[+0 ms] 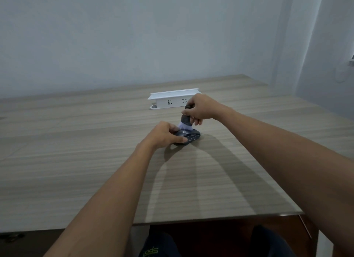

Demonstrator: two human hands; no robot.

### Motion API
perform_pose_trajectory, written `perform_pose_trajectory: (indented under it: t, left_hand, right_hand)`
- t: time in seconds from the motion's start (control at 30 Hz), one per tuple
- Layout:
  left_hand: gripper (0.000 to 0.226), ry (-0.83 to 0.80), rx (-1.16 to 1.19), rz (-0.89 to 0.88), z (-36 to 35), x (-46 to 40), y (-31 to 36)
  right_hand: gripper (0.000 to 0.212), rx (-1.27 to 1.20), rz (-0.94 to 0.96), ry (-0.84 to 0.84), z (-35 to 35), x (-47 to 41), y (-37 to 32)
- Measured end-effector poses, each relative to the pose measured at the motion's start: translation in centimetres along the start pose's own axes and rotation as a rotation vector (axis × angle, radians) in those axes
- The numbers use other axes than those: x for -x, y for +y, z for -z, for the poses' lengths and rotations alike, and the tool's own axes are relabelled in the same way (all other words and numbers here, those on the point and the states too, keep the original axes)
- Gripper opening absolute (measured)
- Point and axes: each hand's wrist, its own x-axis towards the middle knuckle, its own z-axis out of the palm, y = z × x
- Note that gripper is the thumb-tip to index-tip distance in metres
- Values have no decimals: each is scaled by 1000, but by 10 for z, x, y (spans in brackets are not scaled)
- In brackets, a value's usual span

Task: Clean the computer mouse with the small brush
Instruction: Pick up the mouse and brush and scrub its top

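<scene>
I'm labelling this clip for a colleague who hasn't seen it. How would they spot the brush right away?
Start at the wooden table and find the white power strip near its far edge. Just in front, the right hand holds the small brush upright over the dark mouse. It alone has pale bristles.

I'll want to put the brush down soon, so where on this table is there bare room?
Bare wood runs left of the left hand and along the table near edge. Right of the mouse is free too. It is crowded between the mouse, brush, right hand and white socket box.
</scene>
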Motion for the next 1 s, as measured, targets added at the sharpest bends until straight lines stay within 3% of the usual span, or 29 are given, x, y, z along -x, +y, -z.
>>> perform_pose_trajectory:
  t: [0.23, 0.43, 0.7, 1.0]
  left_hand:
    - [38, -9, 7, -8, 0, 3, 2]
    - [37, -1, 21, -7, 0, 4, 1]
    - [41, 4, 12, -14, 0, 2, -1]
    - [37, -1, 6, -3, 1, 1, 1]
  right_hand:
    - [27, 172, -55, -21, -2, -2, 9]
    - [22, -52, -15, -20, -2, -3, -9]
    - [30, 205, -82, -41, -1, -3, 9]
    - [25, -14, -59, -59, 2, -5, -2]
